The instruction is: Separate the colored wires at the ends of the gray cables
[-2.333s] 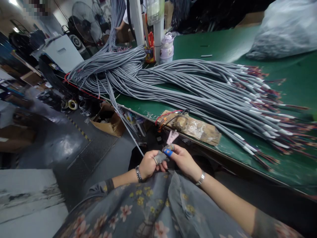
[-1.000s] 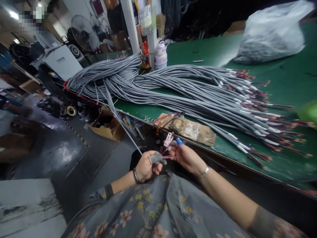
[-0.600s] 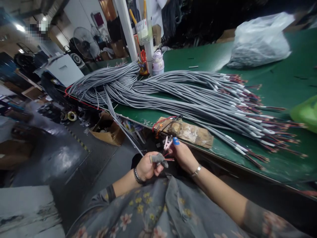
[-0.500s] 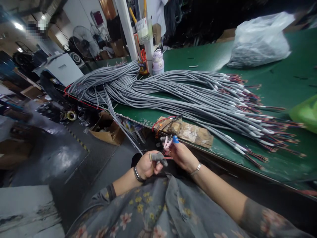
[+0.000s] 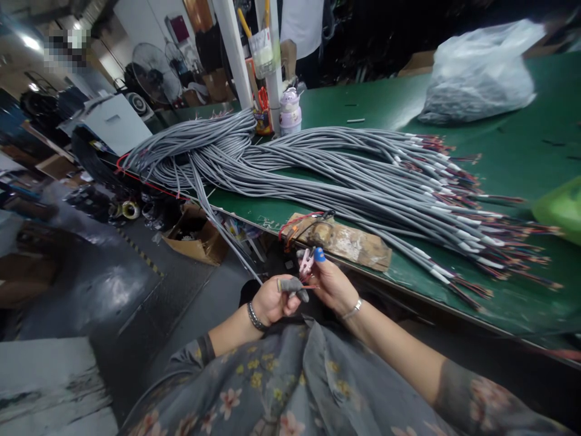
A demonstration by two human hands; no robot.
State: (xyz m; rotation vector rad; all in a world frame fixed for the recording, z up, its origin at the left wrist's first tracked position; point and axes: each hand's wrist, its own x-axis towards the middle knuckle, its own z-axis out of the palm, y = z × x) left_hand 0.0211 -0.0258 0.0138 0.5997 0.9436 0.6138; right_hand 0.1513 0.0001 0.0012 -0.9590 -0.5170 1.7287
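Gray cable (image 5: 249,267), left fingers (image 5: 289,284) closed around it, right fingers (image 5: 320,255) seemingly pinching pink clip (image 5: 306,263)

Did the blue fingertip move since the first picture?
Yes, the right hand's blue fingertip moved up and rightward, nearer the wooden board.

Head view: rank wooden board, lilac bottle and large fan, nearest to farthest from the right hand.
1. Wooden board: just beyond the right hand.
2. Lilac bottle: farther back, beyond the grey cables.
3. Large fan: upper-left background.

The clip (image 5: 306,261) is pink, the wires (image 5: 312,287) reddish, cables (image 5: 218,142) grey, shirt (image 5: 272,378) flowered.
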